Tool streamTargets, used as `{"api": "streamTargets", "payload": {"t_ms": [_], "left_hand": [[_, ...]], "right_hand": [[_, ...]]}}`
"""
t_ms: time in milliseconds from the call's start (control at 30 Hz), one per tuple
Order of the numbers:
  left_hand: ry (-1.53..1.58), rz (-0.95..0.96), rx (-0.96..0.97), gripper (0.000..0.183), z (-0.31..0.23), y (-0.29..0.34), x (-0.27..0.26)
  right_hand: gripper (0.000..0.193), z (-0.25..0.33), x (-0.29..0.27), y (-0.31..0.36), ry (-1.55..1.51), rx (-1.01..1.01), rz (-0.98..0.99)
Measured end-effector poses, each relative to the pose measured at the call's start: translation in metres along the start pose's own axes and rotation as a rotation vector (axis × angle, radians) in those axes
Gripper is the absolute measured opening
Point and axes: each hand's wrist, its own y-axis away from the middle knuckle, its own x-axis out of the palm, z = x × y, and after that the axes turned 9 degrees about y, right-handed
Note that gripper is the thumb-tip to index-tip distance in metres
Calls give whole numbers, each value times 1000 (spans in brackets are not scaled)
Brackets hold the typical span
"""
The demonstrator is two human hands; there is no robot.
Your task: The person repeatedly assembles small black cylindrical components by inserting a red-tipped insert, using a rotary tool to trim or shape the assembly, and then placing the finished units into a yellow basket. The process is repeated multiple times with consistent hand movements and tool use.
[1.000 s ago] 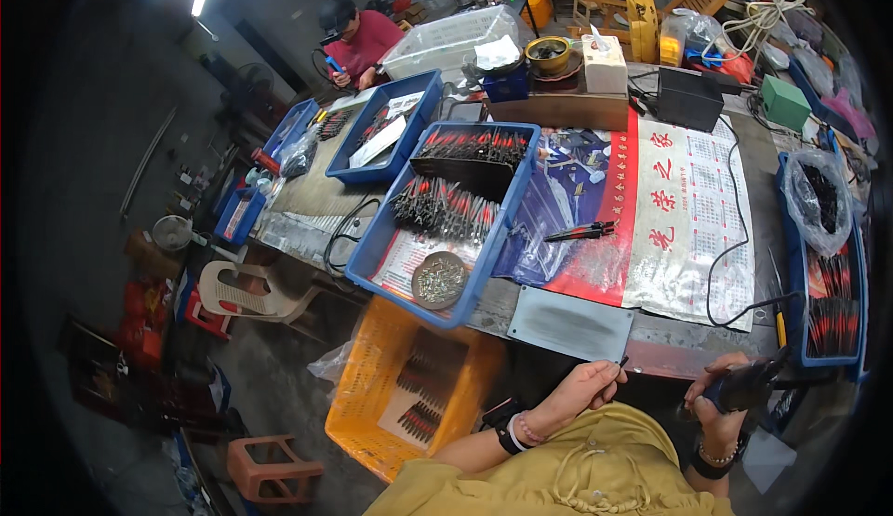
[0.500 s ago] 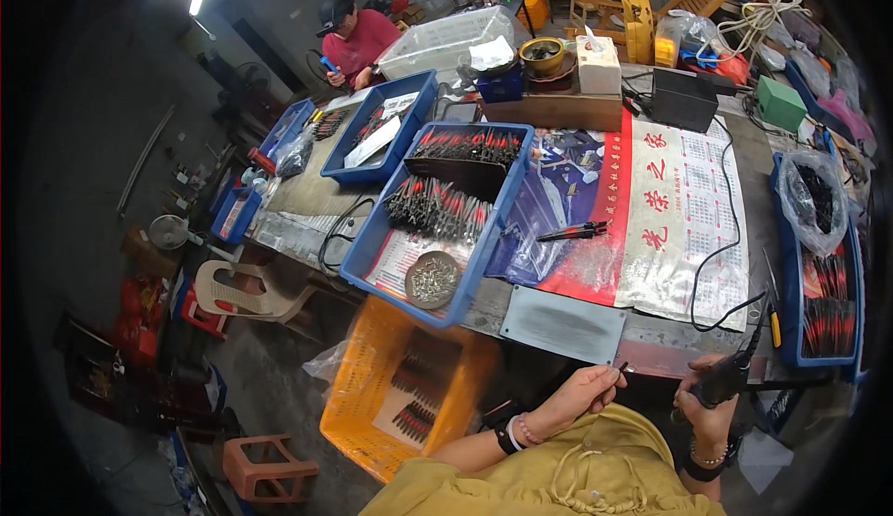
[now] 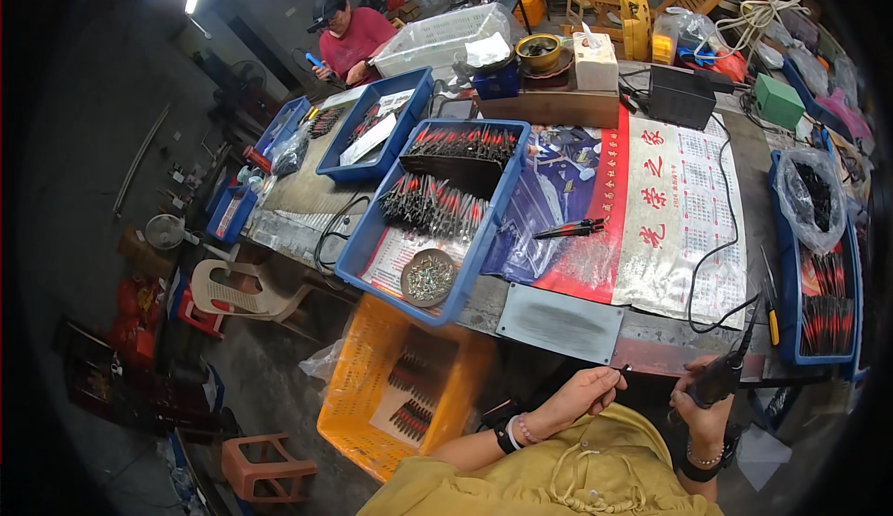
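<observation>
The surface [image 3: 484, 313] is crowded. A blue tray [image 3: 476, 270] to the left holds rows of red-and-black hand tools [image 3: 435, 202] and a round dish [image 3: 406, 290] of small metal pieces [image 3: 430, 275]; an orange crate [image 3: 346, 423] stands lower, just below it. A grey plate [image 3: 561, 321] lies at the near edge, between the hands and a calendar sheet [image 3: 642, 270]. A black cord [image 3: 732, 205] loops across that sheet, and a yellow-handled screwdriver [image 3: 773, 324] lies near a second blue tray [image 3: 789, 284] at the right.

The right hand [image 3: 702, 414] is closed around a black corded tool [image 3: 716, 381], beyond the near edge. Its long axis slants from lower left to upper right, cord end up and right; the fingers hide its other end. The left hand [image 3: 588, 390] pinches a small dark piece [image 3: 626, 368], which juts rightward and slightly up, apart from the tool.
</observation>
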Motion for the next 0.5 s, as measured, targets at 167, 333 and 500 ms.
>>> {"api": "streamTargets", "payload": {"t_ms": [167, 333, 500], "left_hand": [[-1, 1, -10, 28, -3, 1, 2], [13, -20, -21, 28, -6, 3, 2], [46, -60, 29, 29, -12, -1, -9]], "right_hand": [[40, 3, 3, -1, 12, 15, 6], [38, -4, 0, -5, 149, 116, 59], [33, -23, 0, -15, 297, 193, 42]]}}
